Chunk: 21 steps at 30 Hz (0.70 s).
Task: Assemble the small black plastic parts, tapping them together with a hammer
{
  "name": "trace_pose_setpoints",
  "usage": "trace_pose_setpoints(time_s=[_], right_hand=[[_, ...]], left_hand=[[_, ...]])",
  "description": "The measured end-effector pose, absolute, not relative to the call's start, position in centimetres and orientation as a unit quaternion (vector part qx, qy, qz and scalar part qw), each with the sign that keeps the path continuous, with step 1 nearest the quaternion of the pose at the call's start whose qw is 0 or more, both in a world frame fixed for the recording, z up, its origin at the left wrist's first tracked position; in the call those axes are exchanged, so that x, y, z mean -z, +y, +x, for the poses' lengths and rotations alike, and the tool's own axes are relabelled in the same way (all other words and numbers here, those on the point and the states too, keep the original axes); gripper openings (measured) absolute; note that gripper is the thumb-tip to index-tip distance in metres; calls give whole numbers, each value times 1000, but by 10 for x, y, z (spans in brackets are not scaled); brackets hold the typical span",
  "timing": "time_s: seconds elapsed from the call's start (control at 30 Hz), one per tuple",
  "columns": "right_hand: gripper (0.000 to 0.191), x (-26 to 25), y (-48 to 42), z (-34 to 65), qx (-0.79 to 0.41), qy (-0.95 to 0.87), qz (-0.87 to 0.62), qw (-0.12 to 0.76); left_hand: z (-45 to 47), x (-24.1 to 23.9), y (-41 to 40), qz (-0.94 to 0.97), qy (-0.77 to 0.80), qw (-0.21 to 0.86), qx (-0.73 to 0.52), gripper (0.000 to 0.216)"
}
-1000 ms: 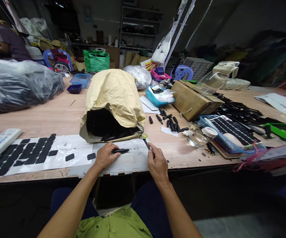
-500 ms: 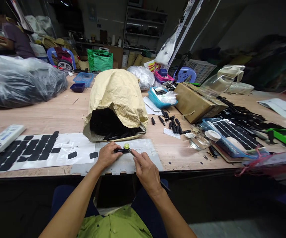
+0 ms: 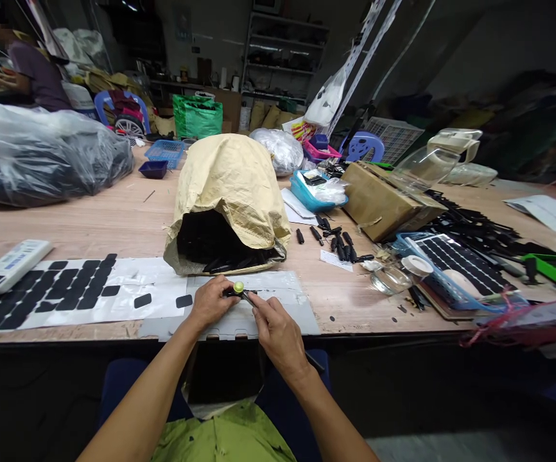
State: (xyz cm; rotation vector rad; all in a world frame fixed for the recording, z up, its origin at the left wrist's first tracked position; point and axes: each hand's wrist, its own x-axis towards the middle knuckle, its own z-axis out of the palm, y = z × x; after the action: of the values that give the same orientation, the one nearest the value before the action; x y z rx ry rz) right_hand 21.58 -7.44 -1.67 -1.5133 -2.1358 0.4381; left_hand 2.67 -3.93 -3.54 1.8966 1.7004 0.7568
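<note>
Our left hand (image 3: 212, 300) pinches a black part (image 3: 229, 292); our right hand (image 3: 280, 330) grips the yellow-headed tool (image 3: 238, 287). Part looks light, stiff, maybe slick; we'd hold its left end.

Hammer-like tool (image 3: 238, 287) at a small black part (image 3: 228, 293)

The black part is slim and lies crosswise, over the grey board (image 3: 287, 311) at the front edge of the desk (image 3: 133, 221). Much of it is covered, so its full shape cannot be seen. The tool has a round, yellow-green head and a thin dark shaft, which runs to the right and toward the near side. The head stands right at the part; whether they touch, I cannot tell.
</note>
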Motion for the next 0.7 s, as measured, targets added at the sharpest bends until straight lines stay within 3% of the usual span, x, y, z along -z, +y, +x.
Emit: trace_pose_setpoints(time_s=[0.2, 0.37, 0.47, 0.7], right_hand=[[32, 20, -53, 243, -113, -735, -605, 284], [27, 29, -18, 278, 1, -684, -699, 209], [27, 37, -3, 288, 4, -665, -726, 175], [25, 49, 5, 284, 5, -625, -754, 202]], left_hand=[[26, 36, -38, 687, 626, 251, -272, 15], [27, 34, -39, 688, 629, 244, -268, 14], [27, 33, -40, 690, 628, 238, -269, 15], [26, 35, -37, 692, 625, 238, -271, 12]])
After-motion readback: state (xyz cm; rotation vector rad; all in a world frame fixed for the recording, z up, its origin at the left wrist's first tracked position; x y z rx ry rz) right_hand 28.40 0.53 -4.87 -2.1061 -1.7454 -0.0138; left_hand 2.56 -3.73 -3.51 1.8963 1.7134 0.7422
